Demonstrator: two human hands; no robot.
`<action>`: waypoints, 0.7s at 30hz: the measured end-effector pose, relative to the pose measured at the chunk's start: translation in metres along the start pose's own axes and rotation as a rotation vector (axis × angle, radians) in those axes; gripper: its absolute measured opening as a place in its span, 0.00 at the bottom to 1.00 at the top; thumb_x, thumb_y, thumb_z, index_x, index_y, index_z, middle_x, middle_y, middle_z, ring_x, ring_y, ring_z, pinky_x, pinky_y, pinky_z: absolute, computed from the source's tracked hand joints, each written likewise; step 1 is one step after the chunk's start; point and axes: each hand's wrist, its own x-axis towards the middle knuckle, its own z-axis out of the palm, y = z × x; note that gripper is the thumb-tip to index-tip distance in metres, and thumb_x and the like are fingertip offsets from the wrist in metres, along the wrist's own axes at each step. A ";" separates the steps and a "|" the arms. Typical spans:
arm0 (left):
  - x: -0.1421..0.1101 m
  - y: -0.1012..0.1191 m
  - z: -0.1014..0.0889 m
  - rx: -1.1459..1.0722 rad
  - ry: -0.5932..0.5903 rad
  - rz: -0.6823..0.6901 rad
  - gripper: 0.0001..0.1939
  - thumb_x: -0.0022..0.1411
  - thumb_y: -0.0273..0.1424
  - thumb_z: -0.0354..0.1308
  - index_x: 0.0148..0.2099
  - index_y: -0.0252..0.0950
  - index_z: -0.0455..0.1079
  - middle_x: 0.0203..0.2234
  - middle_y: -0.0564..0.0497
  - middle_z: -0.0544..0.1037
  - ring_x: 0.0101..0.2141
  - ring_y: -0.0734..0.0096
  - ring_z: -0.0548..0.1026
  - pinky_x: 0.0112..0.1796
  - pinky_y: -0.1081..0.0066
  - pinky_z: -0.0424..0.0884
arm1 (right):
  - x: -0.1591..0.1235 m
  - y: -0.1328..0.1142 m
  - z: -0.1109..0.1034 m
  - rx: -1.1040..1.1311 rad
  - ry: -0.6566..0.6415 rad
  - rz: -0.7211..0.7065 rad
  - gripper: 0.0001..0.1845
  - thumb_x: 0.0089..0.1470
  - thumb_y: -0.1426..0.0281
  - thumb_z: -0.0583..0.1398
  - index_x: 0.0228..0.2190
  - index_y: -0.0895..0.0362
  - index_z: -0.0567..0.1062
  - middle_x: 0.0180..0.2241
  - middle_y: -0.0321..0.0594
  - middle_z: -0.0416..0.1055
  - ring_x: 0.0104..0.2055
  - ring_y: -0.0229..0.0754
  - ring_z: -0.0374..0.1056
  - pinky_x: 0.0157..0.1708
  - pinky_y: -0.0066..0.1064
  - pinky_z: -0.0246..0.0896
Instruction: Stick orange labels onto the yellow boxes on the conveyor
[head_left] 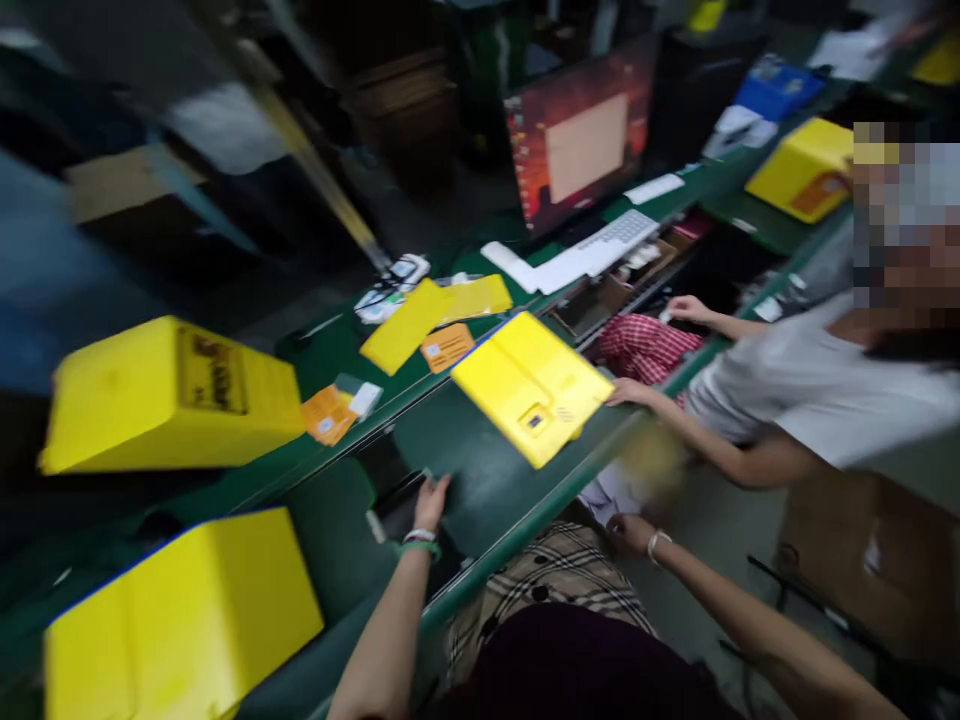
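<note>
My left hand (pixel 430 502), with bands at its wrist, is at the edge of a dark gap (pixel 390 470) in the green bench (pixel 487 500). Blur hides whether its fingers grip that edge. Low beside my lap, my right hand (pixel 631 532) has curled fingers near a white sheet or bag (pixel 609 495) and a smeared yellowish shape (pixel 652 460). What it holds, if anything, cannot be made out. A flat yellow folder-like piece (pixel 517 370) lies on the bench, touched at its right corner by a co-worker's hand (pixel 631 392).
Two large yellow boxes (pixel 127 400) stand at left. Orange cards (pixel 328 415) and yellow pieces (pixel 409 325) lie along the bench's back strip. Behind are a monitor (pixel 589 140) and a white keyboard (pixel 619 240). A co-worker (pixel 787 380) sits at right, near a brown carton (pixel 877 560).
</note>
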 end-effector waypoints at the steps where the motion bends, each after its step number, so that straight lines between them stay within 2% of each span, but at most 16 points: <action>1: -0.010 0.014 0.012 -0.048 -0.017 0.031 0.27 0.67 0.38 0.47 0.63 0.28 0.58 0.57 0.37 0.70 0.57 0.60 0.69 0.58 0.63 0.62 | 0.009 -0.005 0.005 -0.021 -0.103 -0.060 0.04 0.55 0.67 0.63 0.32 0.55 0.77 0.30 0.35 0.75 0.30 0.38 0.72 0.32 0.29 0.68; 2: -0.020 0.027 0.024 -0.093 -0.040 0.062 0.28 0.65 0.36 0.50 0.63 0.28 0.57 0.55 0.36 0.72 0.55 0.60 0.71 0.57 0.63 0.63 | 0.018 -0.013 0.011 -0.037 -0.198 -0.129 0.02 0.53 0.69 0.63 0.30 0.54 0.77 0.27 0.35 0.75 0.29 0.39 0.72 0.31 0.30 0.68; 4: -0.043 0.049 0.045 -0.178 -0.086 0.148 0.30 0.62 0.33 0.57 0.64 0.27 0.58 0.52 0.37 0.75 0.51 0.61 0.74 0.54 0.64 0.67 | 0.036 -0.034 0.024 -0.047 -0.320 -0.273 0.08 0.53 0.69 0.60 0.35 0.52 0.79 0.30 0.36 0.78 0.33 0.44 0.75 0.36 0.33 0.68; 6: -0.066 0.066 0.056 -0.245 -0.091 0.249 0.29 0.56 0.33 0.63 0.59 0.32 0.65 0.54 0.41 0.74 0.53 0.62 0.73 0.55 0.67 0.66 | 0.055 -0.059 0.033 -0.050 -0.364 -0.389 0.15 0.56 0.67 0.54 0.41 0.52 0.77 0.36 0.39 0.79 0.41 0.46 0.75 0.43 0.37 0.67; 7: -0.078 0.070 0.054 -0.262 -0.098 0.362 0.28 0.55 0.33 0.63 0.59 0.36 0.67 0.55 0.44 0.73 0.54 0.63 0.72 0.57 0.67 0.65 | 0.064 -0.072 0.036 -0.063 -0.367 -0.427 0.17 0.56 0.65 0.53 0.43 0.53 0.76 0.39 0.41 0.79 0.42 0.47 0.75 0.45 0.38 0.67; 9: -0.101 0.069 0.032 -0.171 -0.023 0.741 0.28 0.60 0.35 0.58 0.62 0.38 0.63 0.59 0.44 0.69 0.59 0.61 0.66 0.61 0.62 0.60 | 0.084 -0.096 0.040 -0.117 -0.372 -0.481 0.19 0.56 0.63 0.51 0.44 0.55 0.76 0.40 0.44 0.78 0.43 0.49 0.75 0.46 0.39 0.66; 10: -0.110 0.062 0.013 -0.104 0.068 0.860 0.27 0.62 0.36 0.56 0.63 0.38 0.62 0.60 0.44 0.67 0.62 0.60 0.62 0.63 0.60 0.56 | 0.094 -0.106 0.041 -0.144 -0.376 -0.505 0.20 0.56 0.62 0.51 0.44 0.55 0.76 0.40 0.45 0.78 0.43 0.49 0.75 0.45 0.39 0.66; 11: -0.118 0.050 -0.012 -0.033 0.190 0.908 0.27 0.63 0.36 0.55 0.63 0.39 0.61 0.61 0.44 0.66 0.64 0.59 0.58 0.64 0.58 0.53 | 0.104 -0.116 0.043 -0.168 -0.382 -0.527 0.21 0.56 0.62 0.51 0.44 0.55 0.76 0.40 0.46 0.78 0.42 0.49 0.75 0.45 0.39 0.66; 13: -0.125 0.013 -0.069 0.064 0.465 0.779 0.25 0.65 0.33 0.52 0.63 0.37 0.61 0.63 0.43 0.62 0.66 0.57 0.53 0.65 0.54 0.49 | 0.121 -0.133 0.047 -0.192 -0.397 -0.566 0.20 0.56 0.62 0.51 0.44 0.54 0.76 0.38 0.44 0.79 0.42 0.49 0.75 0.44 0.39 0.66; 15: -0.121 -0.037 -0.124 0.080 0.730 0.488 0.25 0.64 0.29 0.50 0.63 0.31 0.59 0.63 0.38 0.60 0.66 0.55 0.51 0.65 0.53 0.48 | 0.137 -0.150 0.055 -0.173 -0.414 -0.576 0.17 0.54 0.63 0.53 0.41 0.54 0.77 0.37 0.43 0.79 0.42 0.47 0.75 0.44 0.38 0.66; 16: -0.115 -0.063 -0.146 0.079 0.806 0.356 0.28 0.62 0.28 0.52 0.63 0.27 0.58 0.64 0.34 0.58 0.67 0.52 0.48 0.65 0.52 0.47 | 0.144 -0.160 0.061 -0.154 -0.421 -0.572 0.16 0.53 0.64 0.54 0.39 0.54 0.78 0.37 0.42 0.79 0.41 0.46 0.75 0.44 0.37 0.67; 17: -0.109 -0.087 -0.162 0.051 0.837 0.243 0.31 0.59 0.27 0.55 0.63 0.24 0.57 0.64 0.31 0.56 0.67 0.48 0.46 0.65 0.51 0.47 | 0.152 -0.171 0.066 -0.135 -0.424 -0.565 0.15 0.52 0.65 0.55 0.38 0.55 0.78 0.37 0.42 0.79 0.40 0.45 0.75 0.43 0.36 0.67; 18: -0.101 -0.110 -0.173 0.000 0.799 0.170 0.34 0.55 0.27 0.58 0.64 0.25 0.55 0.64 0.31 0.57 0.66 0.46 0.48 0.64 0.50 0.50 | 0.162 -0.183 0.071 -0.118 -0.420 -0.557 0.14 0.52 0.66 0.55 0.37 0.56 0.78 0.37 0.42 0.79 0.40 0.44 0.75 0.43 0.34 0.67; 19: -0.094 -0.129 -0.178 -0.090 0.699 0.149 0.37 0.53 0.27 0.59 0.65 0.27 0.53 0.62 0.33 0.61 0.65 0.47 0.54 0.62 0.50 0.55 | 0.172 -0.196 0.076 -0.106 -0.403 -0.548 0.14 0.52 0.67 0.55 0.37 0.57 0.78 0.37 0.42 0.79 0.40 0.44 0.75 0.42 0.33 0.67; 21: -0.080 -0.157 -0.175 -0.336 0.504 0.200 0.42 0.53 0.29 0.58 0.68 0.32 0.46 0.60 0.38 0.66 0.60 0.53 0.65 0.57 0.54 0.66 | 0.199 -0.226 0.081 -0.098 -0.336 -0.529 0.15 0.53 0.68 0.55 0.38 0.58 0.78 0.38 0.42 0.79 0.40 0.42 0.75 0.42 0.32 0.67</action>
